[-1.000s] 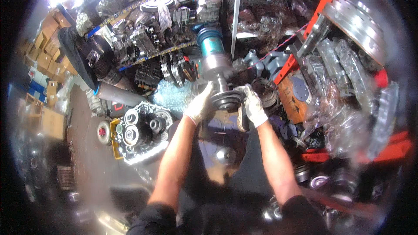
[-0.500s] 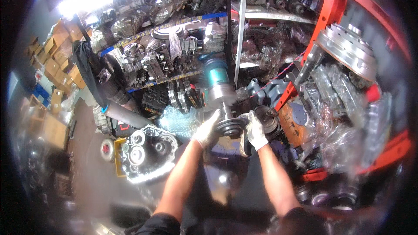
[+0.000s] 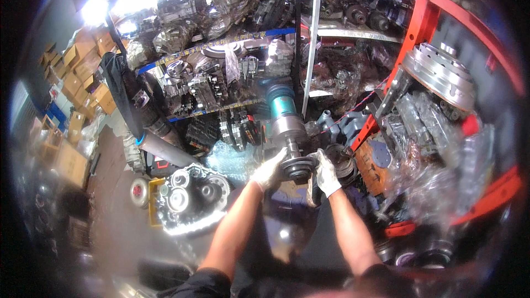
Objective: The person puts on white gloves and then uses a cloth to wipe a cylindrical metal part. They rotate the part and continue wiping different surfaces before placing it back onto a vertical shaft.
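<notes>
White-gloved hands clamped round dark flanged shaft — crammed red rack just right.

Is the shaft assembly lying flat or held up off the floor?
Held up. Both gloved hands, left hand and right hand, grip the dark flange; the shaft assembly tilts away.

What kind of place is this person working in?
Most likely a used auto-parts storeroom or gearbox workshop. Metal shelves are crammed with wrapped drivetrain parts, an open gearbox housing sits on the floor, and both gloved hands grip a heavy shaft assembly.
</notes>
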Available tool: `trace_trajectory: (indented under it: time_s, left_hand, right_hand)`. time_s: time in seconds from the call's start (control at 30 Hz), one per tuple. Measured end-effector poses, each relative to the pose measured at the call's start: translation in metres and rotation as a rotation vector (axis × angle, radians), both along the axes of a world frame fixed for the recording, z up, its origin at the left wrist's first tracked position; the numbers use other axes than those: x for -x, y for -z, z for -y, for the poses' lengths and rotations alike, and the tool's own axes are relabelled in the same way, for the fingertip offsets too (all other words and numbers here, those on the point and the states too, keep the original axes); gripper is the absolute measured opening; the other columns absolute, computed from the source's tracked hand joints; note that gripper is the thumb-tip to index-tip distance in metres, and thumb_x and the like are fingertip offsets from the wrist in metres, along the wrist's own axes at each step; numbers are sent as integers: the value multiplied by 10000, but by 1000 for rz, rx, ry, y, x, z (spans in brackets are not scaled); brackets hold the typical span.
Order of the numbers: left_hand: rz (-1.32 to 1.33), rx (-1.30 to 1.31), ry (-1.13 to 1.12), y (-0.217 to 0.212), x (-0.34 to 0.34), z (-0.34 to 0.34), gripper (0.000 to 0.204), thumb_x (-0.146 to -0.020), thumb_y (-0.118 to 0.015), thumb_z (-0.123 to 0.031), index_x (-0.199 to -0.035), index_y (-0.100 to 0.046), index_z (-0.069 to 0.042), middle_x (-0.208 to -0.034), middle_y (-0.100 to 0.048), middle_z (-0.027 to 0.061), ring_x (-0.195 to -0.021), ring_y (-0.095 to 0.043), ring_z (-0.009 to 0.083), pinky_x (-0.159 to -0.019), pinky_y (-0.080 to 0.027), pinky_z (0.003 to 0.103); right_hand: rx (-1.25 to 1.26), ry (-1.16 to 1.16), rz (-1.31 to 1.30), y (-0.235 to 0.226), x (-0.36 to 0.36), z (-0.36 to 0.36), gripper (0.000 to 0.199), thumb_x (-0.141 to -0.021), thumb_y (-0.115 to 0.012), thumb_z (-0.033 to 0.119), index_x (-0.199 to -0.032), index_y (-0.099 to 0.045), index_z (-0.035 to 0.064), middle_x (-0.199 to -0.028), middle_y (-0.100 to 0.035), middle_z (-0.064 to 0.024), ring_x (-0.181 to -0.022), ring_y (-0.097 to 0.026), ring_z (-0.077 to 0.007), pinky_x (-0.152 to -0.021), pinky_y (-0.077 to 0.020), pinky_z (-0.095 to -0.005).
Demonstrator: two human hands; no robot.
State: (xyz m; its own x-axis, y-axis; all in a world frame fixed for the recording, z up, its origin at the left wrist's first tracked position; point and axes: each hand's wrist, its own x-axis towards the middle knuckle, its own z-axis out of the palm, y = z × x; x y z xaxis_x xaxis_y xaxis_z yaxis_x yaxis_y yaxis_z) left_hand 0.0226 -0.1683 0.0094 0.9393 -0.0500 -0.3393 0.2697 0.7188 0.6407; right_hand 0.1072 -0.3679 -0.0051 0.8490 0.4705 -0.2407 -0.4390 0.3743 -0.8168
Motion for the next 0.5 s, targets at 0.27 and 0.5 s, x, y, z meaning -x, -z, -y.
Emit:
trace_trajectory:
  time_s: [0.27, 0.5]
  left_hand:
    - [8, -37, 35, -8, 4, 0, 508, -1106, -566, -515, -1372, -654, -91, -1262, -729, 87, -1104, -709, 212, -997, -571, 412]
    - [40, -34, 69, -10, 6, 2, 465, -1103, -594, -465, -1372, -665, -92, -1269, -733, 78, -1115, -706, 202, -1003, -566, 408]
  right_hand:
    - [-96, -15, 70, 13, -7, 0, 287, -1121, -568, 283, -1114, -723, 41, -1065, -748, -80, -1040, -681, -198, -995, -511, -360]
    - [-135, -89, 161, 24, -11, 5, 159, -1047, -641, 152, -1120, -707, 28, -1074, -736, -61, -1045, -676, -174, -991, -509, -340]
